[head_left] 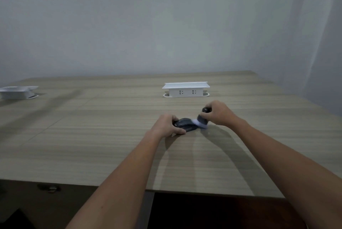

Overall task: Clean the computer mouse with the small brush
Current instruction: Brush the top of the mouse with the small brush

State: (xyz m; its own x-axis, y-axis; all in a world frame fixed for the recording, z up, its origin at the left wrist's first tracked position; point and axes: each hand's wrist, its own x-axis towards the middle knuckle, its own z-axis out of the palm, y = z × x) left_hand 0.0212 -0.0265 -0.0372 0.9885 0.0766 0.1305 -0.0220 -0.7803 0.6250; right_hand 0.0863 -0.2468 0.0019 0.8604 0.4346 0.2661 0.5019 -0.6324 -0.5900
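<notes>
A dark computer mouse (186,125) lies on the wooden table (92,136), a little right of centre. My left hand (167,124) grips its left end, thumb on the near side and fingers over the far side. My right hand (219,113) holds a small dark brush (202,118) from above. Its pale bristles are blurred and touch the right end of the mouse. The left hand covers part of the mouse.
A white pop-up socket box (186,89) stands open on the table just behind the hands. A second white box (16,92) sits at the far left edge. A grey wall rises behind the table. The near table edge runs across below my forearms.
</notes>
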